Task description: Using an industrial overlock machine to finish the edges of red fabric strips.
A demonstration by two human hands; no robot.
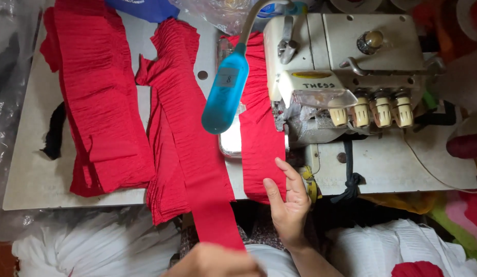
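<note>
Head view: the right hand (287,202) lies flat with fingers apart on the red fabric strip (259,128), at its near end by the table (33,169) edge, probably to keep it straight toward the sewing machine (346,72). The left hand (213,261), low in the picture, seems closed on a second long red strip (205,179) hanging over the edge, likely kept ready. A folded red pile (100,102) waits well apart on the left, under no hand. A blue lamp (225,95) hangs over the work.

Red pleated fabric strips (102,102), blue lamp (225,95), cream sewing machine (346,56), white table (33,154)
</note>
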